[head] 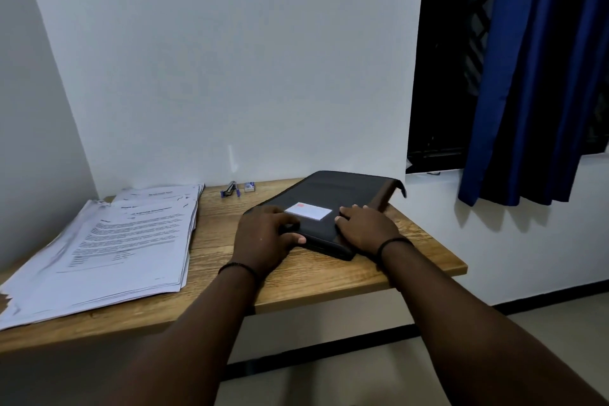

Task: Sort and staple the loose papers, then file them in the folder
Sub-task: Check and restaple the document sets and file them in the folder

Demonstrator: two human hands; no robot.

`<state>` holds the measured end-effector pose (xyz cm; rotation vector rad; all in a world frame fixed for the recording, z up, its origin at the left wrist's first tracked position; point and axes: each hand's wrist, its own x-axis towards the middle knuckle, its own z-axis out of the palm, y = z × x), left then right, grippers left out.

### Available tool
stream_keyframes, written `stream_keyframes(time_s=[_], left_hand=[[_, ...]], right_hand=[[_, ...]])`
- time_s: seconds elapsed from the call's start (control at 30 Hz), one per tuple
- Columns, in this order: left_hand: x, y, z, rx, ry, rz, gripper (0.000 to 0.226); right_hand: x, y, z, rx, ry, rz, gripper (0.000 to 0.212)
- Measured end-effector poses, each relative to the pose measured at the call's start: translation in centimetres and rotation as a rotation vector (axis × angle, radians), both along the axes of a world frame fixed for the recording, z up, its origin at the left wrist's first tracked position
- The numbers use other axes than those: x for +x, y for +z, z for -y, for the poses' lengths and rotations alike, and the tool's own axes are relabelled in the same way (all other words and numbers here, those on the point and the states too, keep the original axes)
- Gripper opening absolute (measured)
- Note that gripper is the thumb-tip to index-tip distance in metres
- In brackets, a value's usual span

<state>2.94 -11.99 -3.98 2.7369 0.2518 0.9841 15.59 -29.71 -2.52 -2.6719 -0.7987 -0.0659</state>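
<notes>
- The folder (329, 204), black and closed, lay on the right half of the tabletop (296, 277), its long axis running diagonally from the near edge away toward the far right corner by the wall.
- Both hands sat on its near end: the left hand (263, 237) flat with fingers spread and the thumb curled over the near edge, the right hand (365, 224) palm-down with fingers loosely spread, neither gripping anything.
- A white label (308, 210) showed between them.
- The loose papers (108, 250) lay well apart to the left, nearer the left hand.
- The stapler (229, 189) stood at the far edge, between papers and folder.
- Judged from this, opening the folder came next.
</notes>
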Motion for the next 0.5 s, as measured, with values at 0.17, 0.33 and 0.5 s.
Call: stream_keyframes(time_s=[0.17, 0.33, 0.5], left_hand=[[-0.3, -0.2, -1.5, -0.463, 0.047, -0.004, 0.024], [-0.5, -0.3, -0.6, -0.145, -0.067, 0.115, 0.037], [0.6, -0.5, 1.9, 0.176, -0.263, -0.117, 0.066]], right_hand=[[-2.1, 0.4, -1.5, -0.054, -0.089, 0.327, 0.041], [1.6, 1.0, 0.6, 0.095, -0.092, 0.353, 0.028], [3.4, -1.0, 0.8, 0.054, 0.004, 0.14, 0.035]])
